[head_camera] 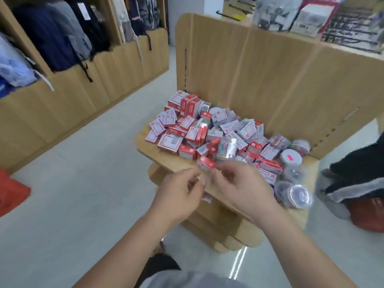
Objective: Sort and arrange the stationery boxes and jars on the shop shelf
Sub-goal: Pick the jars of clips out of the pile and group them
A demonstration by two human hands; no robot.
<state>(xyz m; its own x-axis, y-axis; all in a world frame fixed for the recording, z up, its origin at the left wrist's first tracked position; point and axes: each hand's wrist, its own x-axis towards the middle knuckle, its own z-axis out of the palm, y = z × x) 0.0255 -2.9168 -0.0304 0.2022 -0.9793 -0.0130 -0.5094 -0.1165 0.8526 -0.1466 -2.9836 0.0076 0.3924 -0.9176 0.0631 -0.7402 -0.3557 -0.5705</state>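
A low wooden shelf carries a loose heap of small red and white stationery boxes. Several clear round jars lie at the heap's right end, one with a white lid and pink sticker. My right hand is at the shelf's front edge and pinches the corner of one small red and white box between thumb and fingertips. My left hand hovers just left of that box, fingers loosely curled, with nothing visible in it. Another box peeks out below the hands.
A tall wooden back panel rises behind the heap, with packaged goods on top. Backpacks hang in wooden bays at left. A dark garment over a red bag sits at right, and a red bag on the floor at left.
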